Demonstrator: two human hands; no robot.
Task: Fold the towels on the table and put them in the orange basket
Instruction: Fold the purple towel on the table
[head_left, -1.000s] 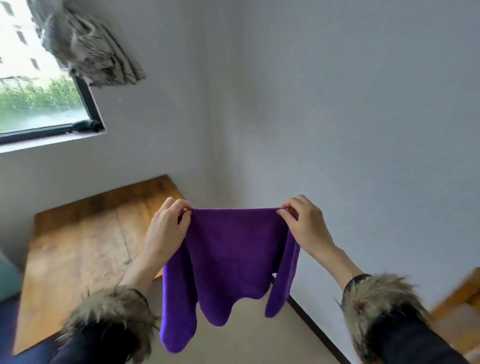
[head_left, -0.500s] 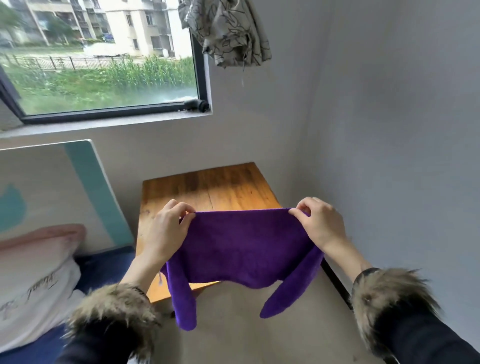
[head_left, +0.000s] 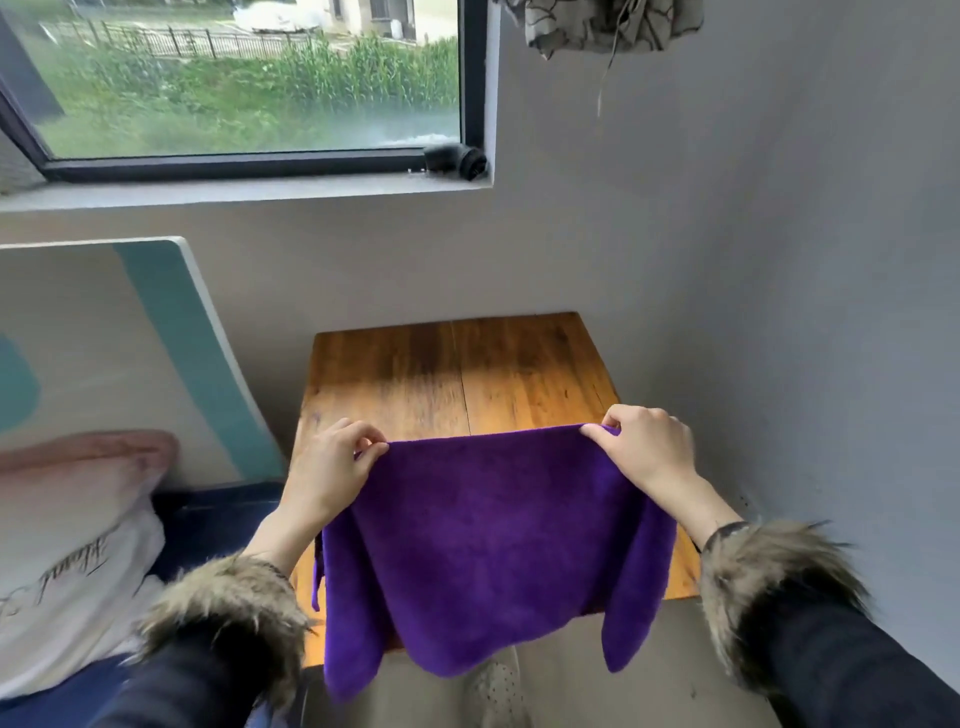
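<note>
A purple towel (head_left: 483, 535) hangs stretched between my two hands above the near part of a small wooden table (head_left: 457, 374). My left hand (head_left: 332, 467) pinches its upper left corner and my right hand (head_left: 644, 452) pinches its upper right corner. The top edge is taut and the lower corners droop past the table's front edge. No orange basket is in view.
The table stands in a corner, with a grey wall close on the right and a window (head_left: 234, 78) behind it. A bed with a white pillow (head_left: 67, 545) and a headboard (head_left: 130, 338) lies to the left. A patterned cloth (head_left: 608, 23) hangs at upper right.
My view has swung left, from the bare wall to the table and window. The towel, still held by both top corners, now hangs over the table instead of beside it.
</note>
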